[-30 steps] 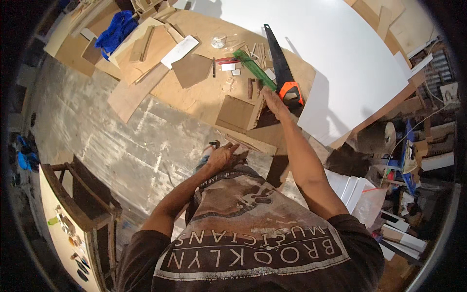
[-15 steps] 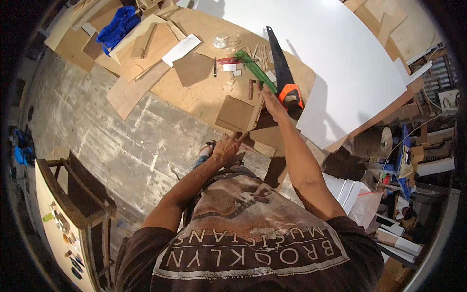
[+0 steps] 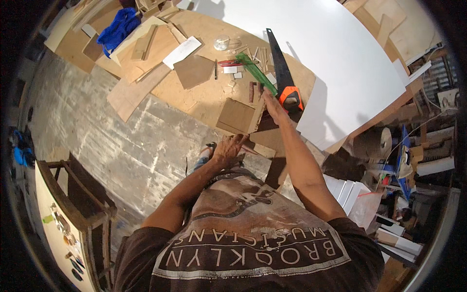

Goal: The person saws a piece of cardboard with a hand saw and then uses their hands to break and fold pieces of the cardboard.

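Observation:
A small square brown wooden piece, with a raised strip along its right side, sits at the near edge of the worktable. My left hand is at its near edge, fingers stretched out toward it and seemingly touching it. On the right, my right hand is held edge-on, fingers straight, beside the piece's right side. Its fingertips reach close to a green translucent strip. A handsaw with an orange and black handle lies just right of that hand. Two short brown cylinders lie near the fingertips. Neither hand visibly grips anything.
Wood offcuts, a brown board, a pen-like stick and a red tool lie on the plywood worktable. A large white sheet covers the right side. A wooden stand is at lower left; clutter fills the right.
My left hand has shifted slightly, its fingers now closer together at the wooden piece's near edge. The piece has turned a little. My right hand stays nearly in place.

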A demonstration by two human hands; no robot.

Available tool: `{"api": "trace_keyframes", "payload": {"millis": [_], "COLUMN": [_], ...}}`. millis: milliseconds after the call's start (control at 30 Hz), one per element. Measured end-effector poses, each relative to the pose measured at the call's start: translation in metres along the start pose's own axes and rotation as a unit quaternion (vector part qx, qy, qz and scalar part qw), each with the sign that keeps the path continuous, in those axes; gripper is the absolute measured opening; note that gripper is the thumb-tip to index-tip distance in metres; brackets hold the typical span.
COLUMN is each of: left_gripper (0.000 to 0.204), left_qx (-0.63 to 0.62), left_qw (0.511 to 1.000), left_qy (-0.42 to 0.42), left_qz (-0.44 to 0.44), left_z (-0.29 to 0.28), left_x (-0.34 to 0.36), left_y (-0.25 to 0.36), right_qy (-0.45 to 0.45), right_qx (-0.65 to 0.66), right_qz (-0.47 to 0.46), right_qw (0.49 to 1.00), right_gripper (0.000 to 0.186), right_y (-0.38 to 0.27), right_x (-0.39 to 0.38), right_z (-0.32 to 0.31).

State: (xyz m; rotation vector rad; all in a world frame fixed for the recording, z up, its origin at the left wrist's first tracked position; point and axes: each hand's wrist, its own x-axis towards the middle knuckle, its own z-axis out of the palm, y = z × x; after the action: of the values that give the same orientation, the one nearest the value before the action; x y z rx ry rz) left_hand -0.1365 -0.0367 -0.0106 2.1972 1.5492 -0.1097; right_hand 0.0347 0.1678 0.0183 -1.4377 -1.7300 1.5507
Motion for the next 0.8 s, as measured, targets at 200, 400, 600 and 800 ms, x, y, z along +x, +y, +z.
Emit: {"api": "trace_keyframes", "payload": {"millis": [200,400,600,800], "left_gripper": [0.075,0.054,0.042,0.052], "left_qx": [-0.091,-0.176,-0.345,-0.612], "left_qw": [0.992,0.984,0.937,0.765], "left_qy": [0.054,-0.002,0.024,0.125], "left_qz": [0.074,0.029,-0.042,-0.159], "left_z": [0.012,0.053,0.057,0.005], "left_x": [0.007,-0.039,-0.064,-0.018], "left_y": [-0.009,-0.05,-0.075,-0.059], "right_qy": [-0.043,-0.075,0.083,-0.033], "right_qx": [-0.256,-0.182,-0.05,0.0], "right_qz": [-0.063,0.034,0.085,-0.014], "right_qw": [0.964,0.98,0.992,0.999], "right_gripper": [0.044,0.026,0.044,0.049], "right_y": [0.008,-0.036,-0.028,0.047], "right_x": [0.033,0.007,-0.036,-0.023], "right_z": [-0.044,-0.082,-0.125,-0.078]}}
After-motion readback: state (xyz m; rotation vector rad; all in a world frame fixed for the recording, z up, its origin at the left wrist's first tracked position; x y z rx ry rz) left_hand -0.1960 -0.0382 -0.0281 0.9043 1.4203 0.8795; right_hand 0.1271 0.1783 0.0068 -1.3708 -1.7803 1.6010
